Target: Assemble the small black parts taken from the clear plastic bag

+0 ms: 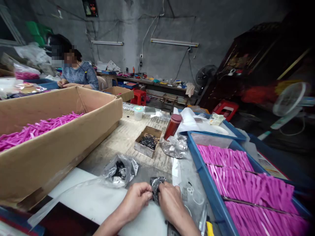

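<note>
Over the white sheet point(98, 198) at the table's front, my left hand point(136, 200) is closed, its thumb and fingers pinched at the left edge of a small clear plastic bag point(157, 184) with dark contents. My right hand point(171, 200) is closed on the bag's right side, with its fingertips partly hidden by the plastic. Just beyond my left hand lies another open plastic bag point(120, 172) holding small black pieces. Farther back, a small cardboard box point(145, 150) contains many tiny black parts.
A large cardboard box point(61, 137) of pink strips stands left. On the right, a blue tray point(204, 177) holds rows of pink pieces. A red-lidded jar point(173, 126) and a yellow-handled tool point(209, 227) are on the table. Another person point(80, 73) sits back left.
</note>
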Available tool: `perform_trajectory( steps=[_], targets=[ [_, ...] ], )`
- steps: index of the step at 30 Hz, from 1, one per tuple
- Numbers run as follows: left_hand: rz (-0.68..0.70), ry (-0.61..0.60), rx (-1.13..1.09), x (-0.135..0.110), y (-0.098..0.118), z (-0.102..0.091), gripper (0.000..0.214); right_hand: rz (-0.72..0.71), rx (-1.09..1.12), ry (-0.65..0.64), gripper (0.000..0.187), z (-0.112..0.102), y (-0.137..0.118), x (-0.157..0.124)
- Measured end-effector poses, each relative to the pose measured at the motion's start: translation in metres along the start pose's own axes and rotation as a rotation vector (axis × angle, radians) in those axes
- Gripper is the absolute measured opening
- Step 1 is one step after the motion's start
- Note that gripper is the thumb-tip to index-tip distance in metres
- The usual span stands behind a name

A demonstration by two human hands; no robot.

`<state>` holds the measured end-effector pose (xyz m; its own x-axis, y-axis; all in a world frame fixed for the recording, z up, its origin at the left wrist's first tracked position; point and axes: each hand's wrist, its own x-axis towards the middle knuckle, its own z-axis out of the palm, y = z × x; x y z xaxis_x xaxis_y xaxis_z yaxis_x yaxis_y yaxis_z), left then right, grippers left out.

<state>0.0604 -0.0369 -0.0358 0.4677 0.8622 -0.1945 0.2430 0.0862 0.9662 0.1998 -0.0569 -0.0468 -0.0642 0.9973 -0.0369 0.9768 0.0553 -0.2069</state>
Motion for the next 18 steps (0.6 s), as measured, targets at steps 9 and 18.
perform_trajectory(
  steps=[9, 18],
  targets=[
    [0.024, 0.0, 0.005, -0.003, -0.001, -0.001, 0.011, -0.04, -0.003, 0.005, 0.026, -0.002, 0.001, -0.007],
    [0.092, 0.048, -0.009, -0.004, 0.004, 0.001, 0.011, -0.044, 0.181, 0.043, 0.02, -0.007, 0.006, -0.016]
  ],
)
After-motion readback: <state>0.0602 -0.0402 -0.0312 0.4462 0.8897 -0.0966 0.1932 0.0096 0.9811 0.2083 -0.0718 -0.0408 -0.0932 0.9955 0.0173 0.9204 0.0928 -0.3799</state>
